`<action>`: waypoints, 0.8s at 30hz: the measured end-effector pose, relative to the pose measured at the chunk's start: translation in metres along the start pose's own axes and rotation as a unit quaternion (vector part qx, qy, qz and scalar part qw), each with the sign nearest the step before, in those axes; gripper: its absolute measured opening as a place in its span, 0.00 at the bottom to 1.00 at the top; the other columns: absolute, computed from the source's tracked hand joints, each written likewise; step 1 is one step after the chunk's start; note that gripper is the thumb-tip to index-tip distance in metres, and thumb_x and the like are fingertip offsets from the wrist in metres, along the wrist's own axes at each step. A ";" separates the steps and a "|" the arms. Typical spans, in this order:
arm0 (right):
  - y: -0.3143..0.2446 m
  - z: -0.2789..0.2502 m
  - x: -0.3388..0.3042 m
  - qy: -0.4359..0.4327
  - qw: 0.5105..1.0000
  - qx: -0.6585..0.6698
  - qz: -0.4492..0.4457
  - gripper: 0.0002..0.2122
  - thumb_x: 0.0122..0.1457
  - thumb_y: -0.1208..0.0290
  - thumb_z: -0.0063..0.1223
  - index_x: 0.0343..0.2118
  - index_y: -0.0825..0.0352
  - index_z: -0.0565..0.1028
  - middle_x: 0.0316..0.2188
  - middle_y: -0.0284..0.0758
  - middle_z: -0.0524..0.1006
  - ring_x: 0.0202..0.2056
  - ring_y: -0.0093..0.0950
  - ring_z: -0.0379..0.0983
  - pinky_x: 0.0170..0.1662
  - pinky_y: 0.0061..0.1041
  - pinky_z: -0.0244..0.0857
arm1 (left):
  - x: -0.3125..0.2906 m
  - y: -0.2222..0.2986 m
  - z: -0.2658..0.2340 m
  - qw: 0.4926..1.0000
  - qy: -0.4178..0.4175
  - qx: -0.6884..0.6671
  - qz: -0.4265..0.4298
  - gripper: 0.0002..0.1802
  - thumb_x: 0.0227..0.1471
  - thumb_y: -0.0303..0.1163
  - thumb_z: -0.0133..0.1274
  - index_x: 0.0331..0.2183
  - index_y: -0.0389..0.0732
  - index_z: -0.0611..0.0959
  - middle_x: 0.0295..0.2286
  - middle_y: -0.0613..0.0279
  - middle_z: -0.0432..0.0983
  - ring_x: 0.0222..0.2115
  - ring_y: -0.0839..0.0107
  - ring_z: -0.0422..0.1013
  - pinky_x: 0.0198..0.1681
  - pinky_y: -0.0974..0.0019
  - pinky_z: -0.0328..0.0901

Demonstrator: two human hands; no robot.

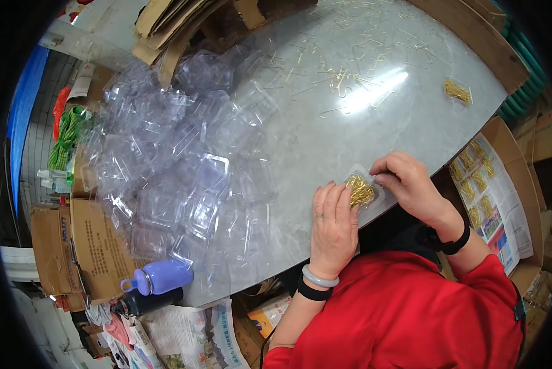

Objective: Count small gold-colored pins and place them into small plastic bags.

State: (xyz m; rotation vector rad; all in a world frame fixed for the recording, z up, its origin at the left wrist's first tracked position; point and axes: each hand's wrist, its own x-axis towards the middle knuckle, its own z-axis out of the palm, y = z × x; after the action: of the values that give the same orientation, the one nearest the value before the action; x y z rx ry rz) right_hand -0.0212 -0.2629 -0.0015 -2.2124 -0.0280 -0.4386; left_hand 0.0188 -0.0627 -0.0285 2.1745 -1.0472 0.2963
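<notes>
Close to the table's near edge lies a small clear plastic tray (377,203) holding a heap of gold wire hooks (361,191). My left hand (334,230) lies against its left side, fingers stretched out and flat, the forefinger touching the hooks. At the tray's far right corner, my right hand (408,187) is closed in a pinch, thumb and forefinger on the plastic rim. Another tray filled with gold hooks (457,91) sits by the table's right edge. Loose gold hooks (344,80) are scattered over the far part of the table.
A large pile of clear plastic trays (184,154) covers the left of the grey table (313,138). A purple bottle (165,277) lies at the near left edge. Filled packs rest on newspaper in a cardboard box (527,175) at right. Cardboard sheets (171,24) stand at the back.
</notes>
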 end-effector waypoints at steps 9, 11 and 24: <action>0.002 0.012 0.006 0.035 0.989 -0.069 -0.125 0.11 0.52 0.81 0.59 0.39 0.67 0.76 0.34 0.38 0.76 0.37 0.39 0.73 0.39 0.34 0.68 | -0.002 -0.002 0.001 1.000 0.015 0.002 -0.012 0.21 0.58 0.24 0.54 0.53 0.32 0.73 0.50 0.46 0.67 0.54 0.44 0.64 0.58 0.48 0.61; 0.002 0.012 -0.001 0.055 0.994 -0.051 -0.086 0.12 0.53 0.80 0.60 0.41 0.67 0.77 0.35 0.38 0.76 0.37 0.39 0.73 0.40 0.34 0.68 | -0.003 -0.001 0.001 1.000 0.021 0.003 -0.023 0.22 0.58 0.24 0.54 0.54 0.32 0.73 0.50 0.46 0.67 0.54 0.44 0.64 0.58 0.48 0.61; 0.011 0.010 0.010 -0.004 0.999 0.049 -0.006 0.05 0.56 0.77 0.61 0.34 0.68 0.77 0.31 0.38 0.74 0.31 0.37 0.73 0.35 0.31 0.67 | 0.004 -0.001 -0.006 0.999 -0.005 -0.037 -0.014 0.20 0.60 0.26 0.52 0.54 0.33 0.75 0.51 0.50 0.70 0.55 0.48 0.64 0.58 0.51 0.61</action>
State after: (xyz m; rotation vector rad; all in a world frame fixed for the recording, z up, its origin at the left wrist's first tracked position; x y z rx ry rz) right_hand -0.0073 -0.2634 -0.0124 -2.1181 -0.0652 -0.4255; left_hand 0.0225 -0.0607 -0.0228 2.1253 -1.0168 0.2300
